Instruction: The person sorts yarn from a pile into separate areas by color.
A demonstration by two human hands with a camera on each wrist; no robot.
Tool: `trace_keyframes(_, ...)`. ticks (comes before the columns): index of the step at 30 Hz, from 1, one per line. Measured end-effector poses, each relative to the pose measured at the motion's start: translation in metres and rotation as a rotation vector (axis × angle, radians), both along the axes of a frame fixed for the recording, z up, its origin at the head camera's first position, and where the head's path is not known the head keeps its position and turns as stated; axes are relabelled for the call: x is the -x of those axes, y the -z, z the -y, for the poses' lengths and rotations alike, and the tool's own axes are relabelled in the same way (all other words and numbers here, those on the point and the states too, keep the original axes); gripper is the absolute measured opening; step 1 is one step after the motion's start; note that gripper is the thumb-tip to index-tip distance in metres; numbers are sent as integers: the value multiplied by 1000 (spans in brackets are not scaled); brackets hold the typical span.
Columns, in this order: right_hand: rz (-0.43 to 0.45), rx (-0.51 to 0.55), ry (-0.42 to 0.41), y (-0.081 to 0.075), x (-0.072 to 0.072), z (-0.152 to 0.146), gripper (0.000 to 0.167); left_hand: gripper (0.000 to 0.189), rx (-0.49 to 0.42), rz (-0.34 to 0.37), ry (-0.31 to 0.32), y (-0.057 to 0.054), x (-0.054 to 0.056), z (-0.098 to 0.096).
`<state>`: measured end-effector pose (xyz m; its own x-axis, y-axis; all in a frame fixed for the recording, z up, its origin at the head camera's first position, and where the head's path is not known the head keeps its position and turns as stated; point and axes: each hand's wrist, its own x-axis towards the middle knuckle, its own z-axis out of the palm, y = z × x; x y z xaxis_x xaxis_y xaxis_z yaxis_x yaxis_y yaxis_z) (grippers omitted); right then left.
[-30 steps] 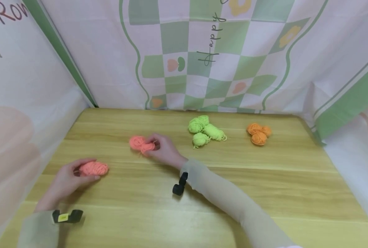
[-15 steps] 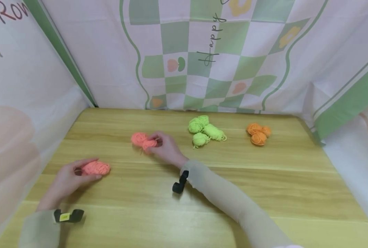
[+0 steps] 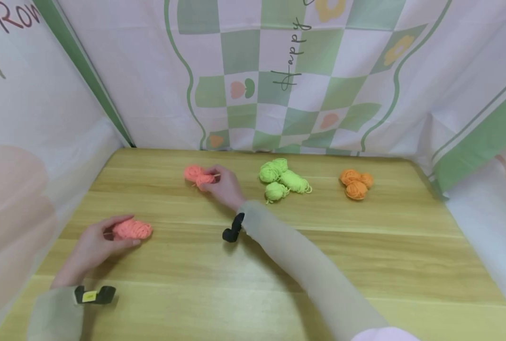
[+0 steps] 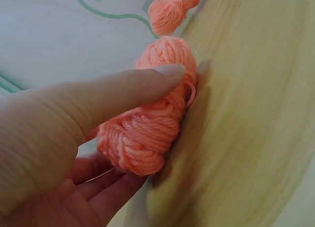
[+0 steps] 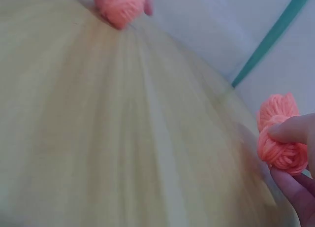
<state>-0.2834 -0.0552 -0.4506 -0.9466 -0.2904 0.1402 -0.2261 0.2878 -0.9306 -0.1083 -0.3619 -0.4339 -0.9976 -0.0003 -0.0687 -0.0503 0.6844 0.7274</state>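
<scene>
In the head view my left hand (image 3: pixel 95 244) holds a coral ball of yarn (image 3: pixel 132 229) at the table's left side. Its thumb lies across the strands and its fingers reach round the other side, as the left wrist view shows of this oblong ball (image 4: pixel 142 133). Farther back, my right hand (image 3: pixel 225 187) pinches a second coral bundle of yarn (image 3: pixel 195 174), which has two rounded lobes. Thumb and fingers press the nearer lobe (image 5: pixel 280 150) in the right wrist view. Several lime green yarn balls (image 3: pixel 294 182) lie to the right of that hand.
A small cluster of orange yarn balls (image 3: pixel 356 189) lies at the back right of the wooden table (image 3: pixel 236 293). Behind the table hangs a white and green checked cloth (image 3: pixel 274 94), with more cloth (image 3: pixel 44 118) along the left side.
My right hand has carried its coral yarn farther back and slightly right. The left hand and its ball have shifted very slightly. Green and orange yarn lie as before.
</scene>
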Motion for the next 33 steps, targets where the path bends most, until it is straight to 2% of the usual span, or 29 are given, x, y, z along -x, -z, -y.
trace_keyframes(7,18,-36,32,-4,9,8,31,75,-3,-24,16,1,0,-1)
trace_keyframes(10,-4,-70,39,-2,11,8,31,72,15,-40,13,1,0,-1)
trace_keyframes(21,-65,-176,23,0,13,8,33,70,46,-84,-39,-4,2,-5)
trace_keyframes(33,-53,-203,6,-1,13,6,35,70,24,-134,-74,-5,13,-10)
